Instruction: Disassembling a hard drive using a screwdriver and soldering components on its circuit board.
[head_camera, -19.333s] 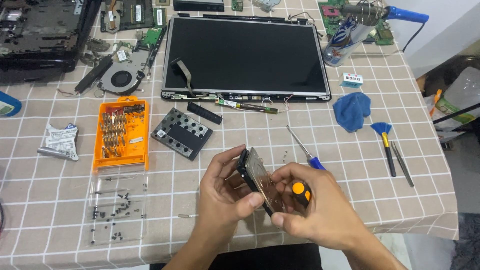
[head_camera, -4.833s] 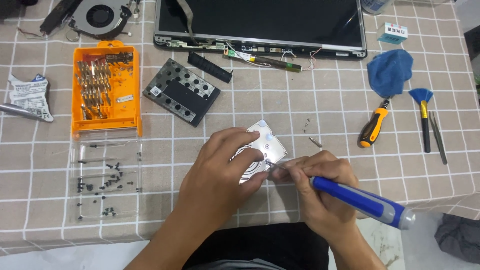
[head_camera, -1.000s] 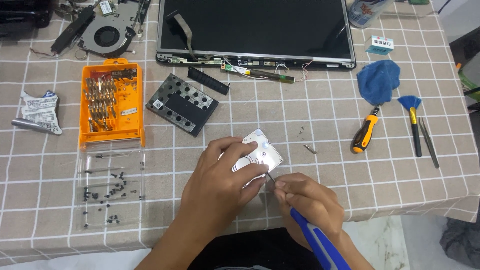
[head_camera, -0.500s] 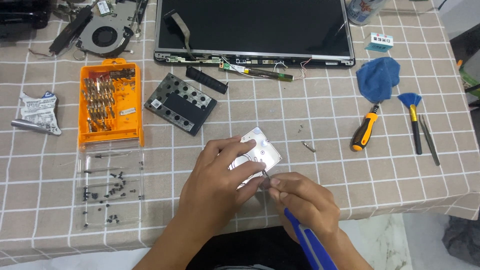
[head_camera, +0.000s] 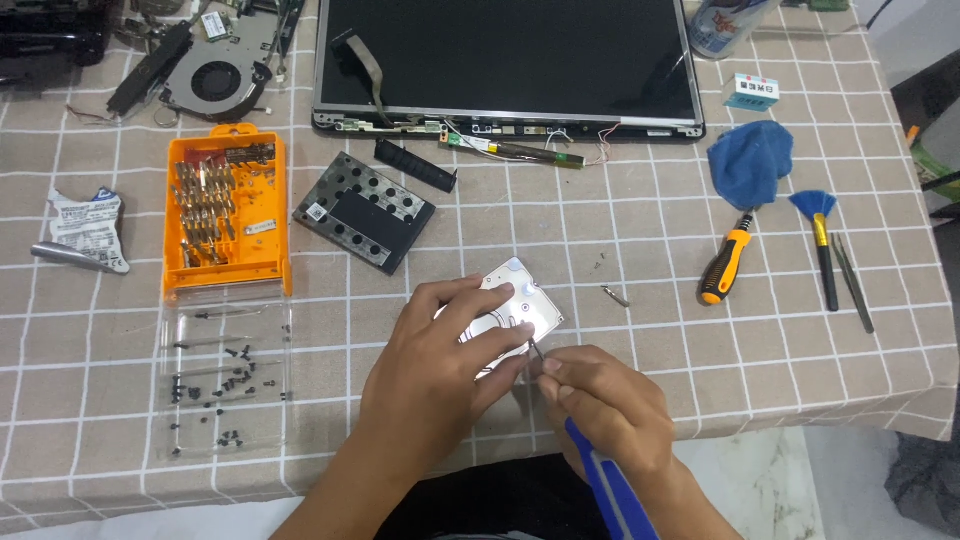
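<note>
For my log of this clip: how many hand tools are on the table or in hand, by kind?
Screwdrivers: 2, a blue one in the right hand and an orange-and-black one.
Brushes: 1, blue.
Tweezers: 1.
Total: 4.

Checked tablecloth (head_camera: 640, 250) under scattered laptop parts (head_camera: 365, 212)
</note>
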